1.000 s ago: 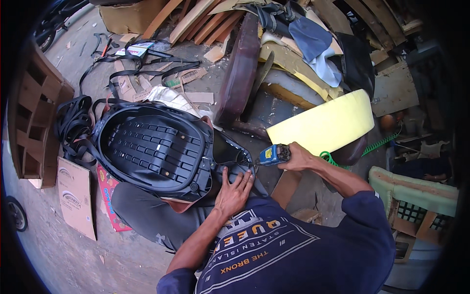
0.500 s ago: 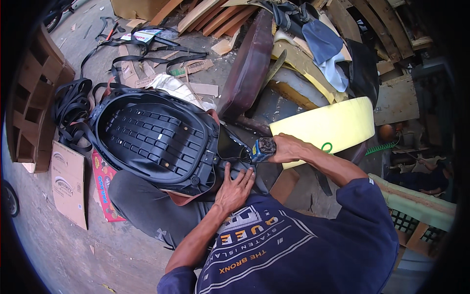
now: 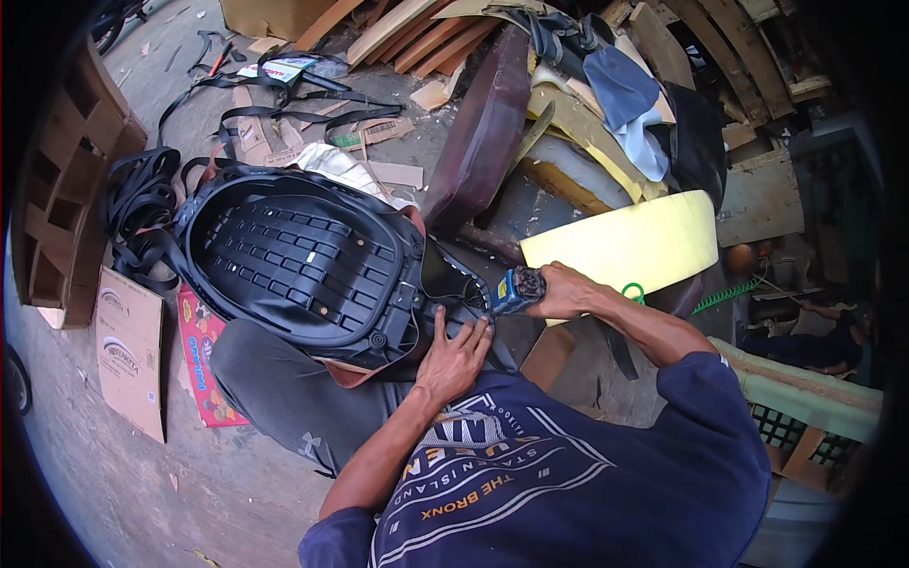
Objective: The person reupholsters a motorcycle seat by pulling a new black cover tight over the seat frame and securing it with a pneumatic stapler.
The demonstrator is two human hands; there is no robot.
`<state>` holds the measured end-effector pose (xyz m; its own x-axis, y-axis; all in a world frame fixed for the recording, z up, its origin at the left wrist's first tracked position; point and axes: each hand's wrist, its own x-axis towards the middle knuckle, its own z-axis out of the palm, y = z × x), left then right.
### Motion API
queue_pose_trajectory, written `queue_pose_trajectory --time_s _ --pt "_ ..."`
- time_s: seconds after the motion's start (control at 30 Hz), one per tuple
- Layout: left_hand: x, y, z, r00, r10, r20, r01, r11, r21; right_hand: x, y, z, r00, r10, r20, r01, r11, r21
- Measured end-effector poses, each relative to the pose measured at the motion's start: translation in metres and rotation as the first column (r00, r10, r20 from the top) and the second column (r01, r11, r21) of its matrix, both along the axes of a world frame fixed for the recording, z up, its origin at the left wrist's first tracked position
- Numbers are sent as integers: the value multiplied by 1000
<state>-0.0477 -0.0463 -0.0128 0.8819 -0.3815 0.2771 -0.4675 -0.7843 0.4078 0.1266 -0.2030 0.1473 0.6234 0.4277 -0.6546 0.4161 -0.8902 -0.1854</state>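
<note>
A black plastic motorcycle seat base (image 3: pixel 301 260) lies underside up across my bent leg. Brown-red cover edging (image 3: pixel 355 377) shows along its rim. My left hand (image 3: pixel 454 358) rests on the narrow right end of the seat, fingers stretched out and pressing on the dark cover material. Wrapped around a blue air stapler (image 3: pixel 514 290), my right hand (image 3: pixel 565 292) is closed. The stapler's nose points left at the narrow end, just beyond my left fingertips; whether it touches the cover I cannot tell. A green coiled hose (image 3: pixel 724 295) shows to the right.
Yellow foam (image 3: pixel 620 241) lies past my right hand. A maroon cushion (image 3: pixel 481 133) and wood strips (image 3: pixel 417 38) are at the back. Black straps (image 3: pixel 137 204), flattened cardboard (image 3: pixel 131 355) and a wooden frame (image 3: pixel 71 180) are on the left. A person (image 3: pixel 814 336) sits far right.
My right hand and the stapler have shifted slightly right, and the stapler's body has turned a little. My left hand stays nearly in place on the seat.
</note>
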Motion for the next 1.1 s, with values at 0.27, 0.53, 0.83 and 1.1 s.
queue_pose_trajectory --time_s 0.27,0.53,0.83,1.1 --pt "0 -3 -2 1000 -5 -15 5 1000 17 1 4 -7 999 47 -9 -47 999 -20" --pt "-2 -3 -7 999 -16 -48 18 999 37 -1 18 -9 994 107 1 -106 986 -129" --pt "-1 -5 -14 999 -34 -30 36 998 57 -3 19 -12 998 63 31 -58 986 -154" --pt "2 -6 -15 1000 0 17 -1 1000 20 3 0 0 999 -32 -2 32 993 -116"
